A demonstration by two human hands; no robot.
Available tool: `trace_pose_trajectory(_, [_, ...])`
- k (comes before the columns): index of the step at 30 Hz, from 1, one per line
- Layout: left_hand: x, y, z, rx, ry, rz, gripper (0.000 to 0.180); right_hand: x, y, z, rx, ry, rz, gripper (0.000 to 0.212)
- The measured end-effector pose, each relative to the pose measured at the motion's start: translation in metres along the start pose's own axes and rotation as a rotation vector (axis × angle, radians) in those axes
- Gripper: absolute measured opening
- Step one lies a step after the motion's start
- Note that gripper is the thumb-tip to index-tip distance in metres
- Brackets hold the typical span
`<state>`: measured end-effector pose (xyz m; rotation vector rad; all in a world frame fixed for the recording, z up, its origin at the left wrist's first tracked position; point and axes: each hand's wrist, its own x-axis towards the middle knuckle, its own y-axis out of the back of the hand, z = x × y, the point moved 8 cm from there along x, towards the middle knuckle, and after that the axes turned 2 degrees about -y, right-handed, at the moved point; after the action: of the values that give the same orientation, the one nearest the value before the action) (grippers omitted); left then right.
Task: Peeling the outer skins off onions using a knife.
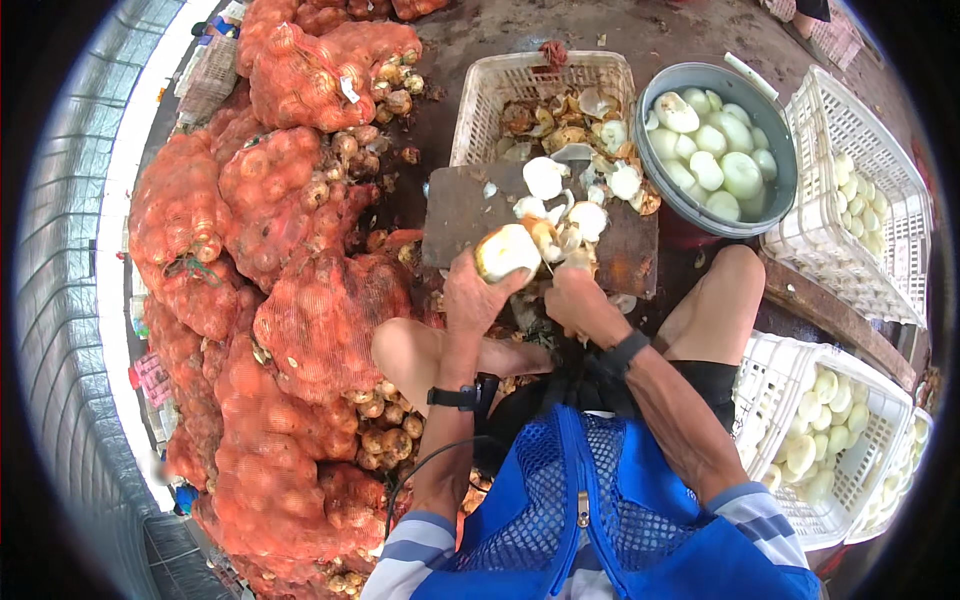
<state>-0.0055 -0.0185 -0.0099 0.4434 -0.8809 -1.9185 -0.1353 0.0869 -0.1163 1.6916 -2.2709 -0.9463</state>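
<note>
In my left hand [478, 298] is a large, partly peeled onion [506, 254], white with some yellow-brown skin left at its side. My right hand [582, 303] is closed just to the right of it, over the near edge of a dark board [455, 215]. A thin edge shows by its fingers, but what it grips is too small to make out. On the board in front of my hands lie trimmed onion ends and loose skins [545, 235]. Peeled onions [587, 221] rest there too, with another white onion [544, 178] farther off.
Red mesh sacks of onions [330, 310] pile up at the left, with loose onions [385, 440] beside them. Beyond the board stands a white crate [480, 110] of skins. A grey bucket [785, 185] holds peeled onions in water. White crates [800, 215] of peeled onions line the right.
</note>
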Motion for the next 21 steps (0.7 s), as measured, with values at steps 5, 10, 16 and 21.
trace_pose_trajectory(5, [0.003, 0.006, -0.039, -0.324, 0.191, -0.074, 0.072, -0.025, 0.003, 0.000, 0.008, -0.226, -0.251, 0.030])
trace_pose_trajectory(10, [-0.002, 0.001, -0.055, -0.402, 0.206, -0.141, 0.077, -0.031, 0.035, -0.025, 0.194, -0.225, -0.131, 0.034])
trace_pose_trajectory(16, [-0.005, -0.002, -0.060, -0.589, 0.295, -0.177, 0.078, -0.025, 0.037, -0.037, 0.071, 0.038, 0.089, 0.035])
trace_pose_trajectory(21, [-0.003, -0.003, -0.060, -0.643, 0.255, -0.237, 0.078, -0.029, 0.043, -0.057, -0.009, 0.183, 0.153, 0.033])
